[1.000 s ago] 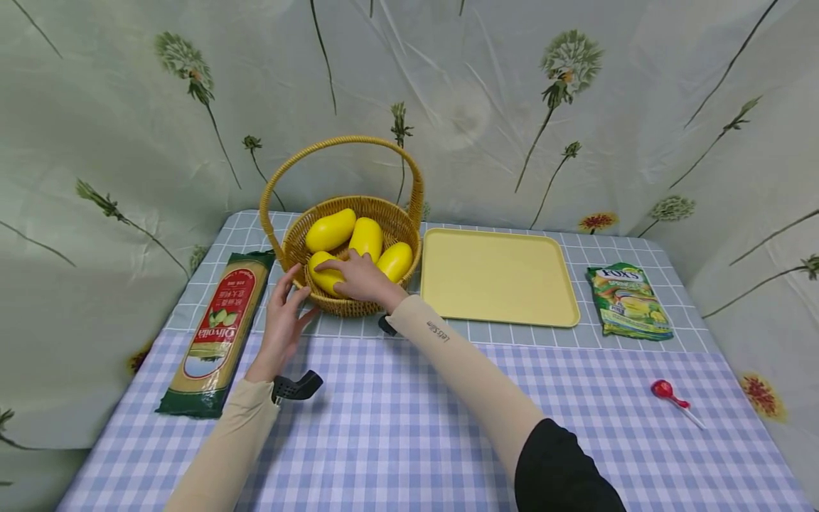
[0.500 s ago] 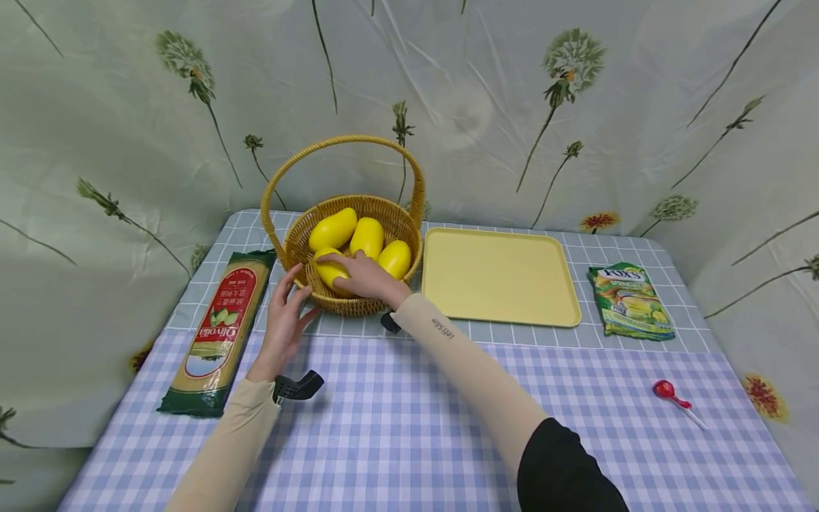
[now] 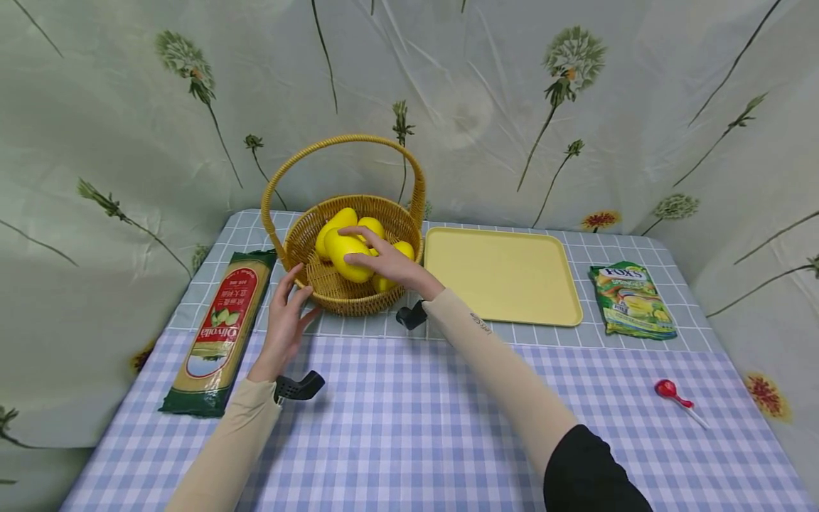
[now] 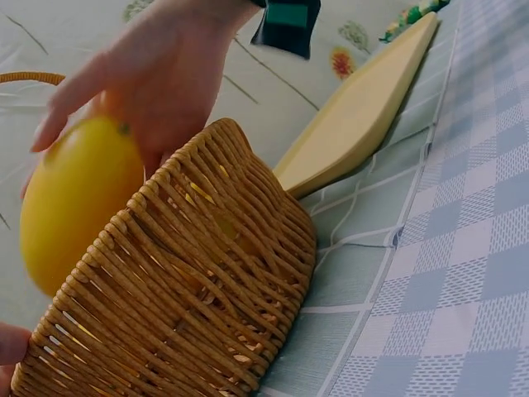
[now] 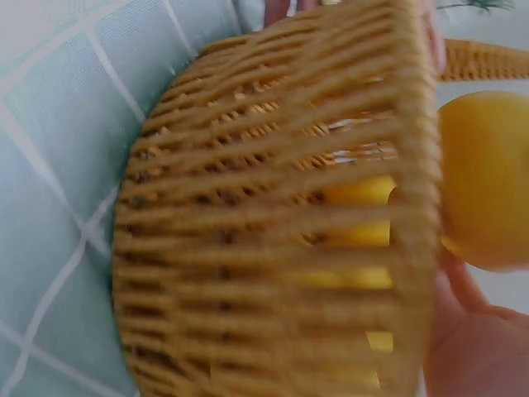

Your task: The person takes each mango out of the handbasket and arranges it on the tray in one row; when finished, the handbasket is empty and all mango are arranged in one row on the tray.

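My right hand (image 3: 397, 264) holds a yellow mango (image 3: 348, 257) over the front of the wicker basket (image 3: 348, 304), fingers across its top and thumb at its near side. In the left wrist view this mango (image 4: 83, 203) is above the basket rim, with the right hand (image 4: 169, 78) behind it. The right wrist view shows the mango (image 5: 488, 182) beyond the rim. Several other mangoes lie in the basket, partly hidden by the held one and the hand. My left hand (image 3: 281, 327) rests its loosely spread fingers against the basket's left front rim.
A yellow tray (image 3: 502, 277) lies right of the basket. Left of it is a pasta packet (image 3: 220, 334). Farther right are a green candy bag (image 3: 630, 300) and a red lollipop (image 3: 667, 389). The basket's tall handle (image 3: 345, 140) arches above it.
My right hand has lifted the front mango from among the others and drawn it up and slightly right. The mangoes behind have shifted a little. My left hand stays at the rim.
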Motion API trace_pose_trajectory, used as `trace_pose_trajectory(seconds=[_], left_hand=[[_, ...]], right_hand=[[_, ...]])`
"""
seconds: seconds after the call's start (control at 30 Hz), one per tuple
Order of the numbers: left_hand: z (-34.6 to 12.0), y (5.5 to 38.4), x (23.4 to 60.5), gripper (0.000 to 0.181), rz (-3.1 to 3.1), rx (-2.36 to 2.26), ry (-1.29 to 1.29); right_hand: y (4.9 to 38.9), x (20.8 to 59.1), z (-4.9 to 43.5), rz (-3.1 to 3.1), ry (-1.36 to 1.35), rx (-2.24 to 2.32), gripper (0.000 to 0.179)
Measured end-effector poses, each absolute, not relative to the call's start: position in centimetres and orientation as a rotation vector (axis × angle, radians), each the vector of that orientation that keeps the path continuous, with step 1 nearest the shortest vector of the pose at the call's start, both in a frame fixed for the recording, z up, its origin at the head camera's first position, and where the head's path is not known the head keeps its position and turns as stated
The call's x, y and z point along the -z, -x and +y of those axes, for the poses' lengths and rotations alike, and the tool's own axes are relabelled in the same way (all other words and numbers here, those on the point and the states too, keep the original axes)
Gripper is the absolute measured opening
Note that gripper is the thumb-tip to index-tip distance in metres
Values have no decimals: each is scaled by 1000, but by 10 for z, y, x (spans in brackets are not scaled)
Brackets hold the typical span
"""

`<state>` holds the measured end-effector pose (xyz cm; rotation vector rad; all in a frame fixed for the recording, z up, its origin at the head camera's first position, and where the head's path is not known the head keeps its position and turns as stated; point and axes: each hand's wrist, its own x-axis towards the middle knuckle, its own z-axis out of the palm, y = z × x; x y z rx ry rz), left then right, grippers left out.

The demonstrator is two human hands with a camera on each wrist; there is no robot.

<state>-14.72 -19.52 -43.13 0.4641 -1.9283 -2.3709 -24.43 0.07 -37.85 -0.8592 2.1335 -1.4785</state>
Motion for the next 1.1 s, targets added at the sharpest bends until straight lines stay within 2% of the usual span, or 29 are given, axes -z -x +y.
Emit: trace_pose_trajectory(seconds=[0.5, 0.83, 1.1], left_hand=[[-196, 146, 434, 52, -1929, 2369, -429], [-195, 145, 433, 50, -1937, 2351, -417], [-195, 145, 433, 51, -1943, 2353, -414]], right_hand=[[247, 368, 85, 1945, 698, 1753, 51], [248, 387, 137, 2037, 488, 1851, 57], [249, 412, 151, 2073, 293, 1828, 54]])
